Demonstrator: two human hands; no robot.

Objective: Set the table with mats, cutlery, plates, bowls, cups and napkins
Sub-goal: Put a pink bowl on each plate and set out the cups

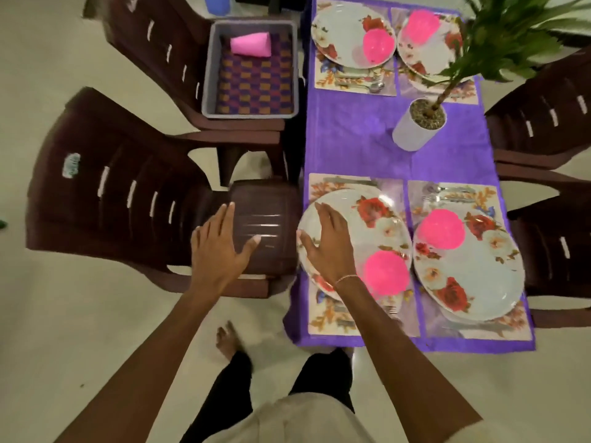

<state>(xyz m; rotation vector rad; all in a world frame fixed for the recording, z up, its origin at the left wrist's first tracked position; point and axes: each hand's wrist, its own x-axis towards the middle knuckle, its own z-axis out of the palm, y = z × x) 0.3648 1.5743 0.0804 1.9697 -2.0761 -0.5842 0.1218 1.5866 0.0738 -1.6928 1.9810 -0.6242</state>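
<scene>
Pink cup [251, 44] lies on its side, axis crosswise, in the grey tub [208, 75] ahead of your nearer left hand [220, 243]; it and your right hand [329, 246] are spread, empty.

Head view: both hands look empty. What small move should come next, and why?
Probably reach the left hand to the pink cup, which lies on its side in the grey tub on the far chair. It and the right hand are open and hold nothing, and the near plate already carries a pink bowl.
</scene>
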